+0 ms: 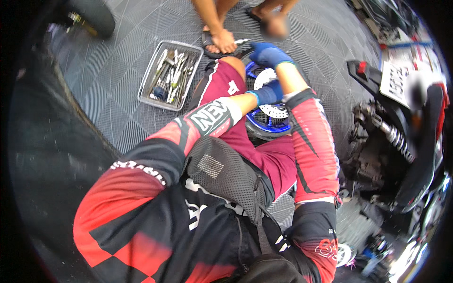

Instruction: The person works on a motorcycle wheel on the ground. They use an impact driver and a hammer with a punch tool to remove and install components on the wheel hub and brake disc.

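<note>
While both gloved hands work on the blue wheel (266, 123) lying by the person's knee, neither grip reads clearly: the left hand (270, 92) rests on the brake disc (273, 111), fingers hidden, and the right hand (269, 54) curls over the wheel's far edge, though whether it holds anything cannot be told. A slip there could scrape knuckles on the disc. Close by, another person's sandalled foot (222, 42) could get bumped, and the tool tray (171, 74) sits within elbow range.

Gloved hands (269, 73) on blue wheel (264, 120)
</note>
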A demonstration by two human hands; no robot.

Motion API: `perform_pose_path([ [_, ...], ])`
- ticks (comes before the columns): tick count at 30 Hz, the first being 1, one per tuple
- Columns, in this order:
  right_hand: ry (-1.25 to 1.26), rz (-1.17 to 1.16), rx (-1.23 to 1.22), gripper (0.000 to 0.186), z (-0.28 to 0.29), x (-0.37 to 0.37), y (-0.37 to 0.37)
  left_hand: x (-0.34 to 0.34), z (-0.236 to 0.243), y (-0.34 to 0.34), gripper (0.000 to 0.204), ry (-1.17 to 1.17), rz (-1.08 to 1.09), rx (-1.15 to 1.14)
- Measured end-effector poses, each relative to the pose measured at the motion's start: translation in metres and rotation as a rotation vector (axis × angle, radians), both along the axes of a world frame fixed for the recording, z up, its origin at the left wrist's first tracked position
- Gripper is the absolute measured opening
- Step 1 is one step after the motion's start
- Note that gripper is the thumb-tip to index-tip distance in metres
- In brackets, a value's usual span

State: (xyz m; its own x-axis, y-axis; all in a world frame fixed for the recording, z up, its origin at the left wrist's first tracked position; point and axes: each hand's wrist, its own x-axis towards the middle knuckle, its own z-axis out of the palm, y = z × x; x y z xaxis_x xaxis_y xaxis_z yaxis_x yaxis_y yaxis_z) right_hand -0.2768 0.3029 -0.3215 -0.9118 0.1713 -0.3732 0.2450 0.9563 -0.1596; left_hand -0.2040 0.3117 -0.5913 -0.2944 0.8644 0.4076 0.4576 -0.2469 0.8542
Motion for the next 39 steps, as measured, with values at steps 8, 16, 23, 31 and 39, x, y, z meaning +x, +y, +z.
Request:
perform_pose_path([
  [8, -0.076, -0.004, 0.167, 0.055, -0.031, 0.017, 0.062, 0.035, 0.081, 0.027, 0.041, 0.02, 0.022, -0.037],
  [16, 0.235, -0.064, 0.482, 0.066, -0.03, -0.003, 0.05, 0.033, 0.065, 0.037, 0.04, -0.085, -0.187, -0.021],
  [23, 0.194, -0.102, -0.008, 0.065, -0.007, 0.043, 0.079, 0.03, 0.132, -0.005, 0.048, -0.001, -0.173, -0.289],
  [31, 0.786, -0.838, -0.885, 0.023, 0.026, 0.143, 0.038, 0.024, 0.149, -0.011, 0.049, 0.012, -0.156, -0.287],
  [39, 1.285, -0.805, -1.306, 0.024, -0.01, 0.169, 0.064, 0.022, 0.148, -0.004, 0.042, -0.047, -0.18, -0.475],
])
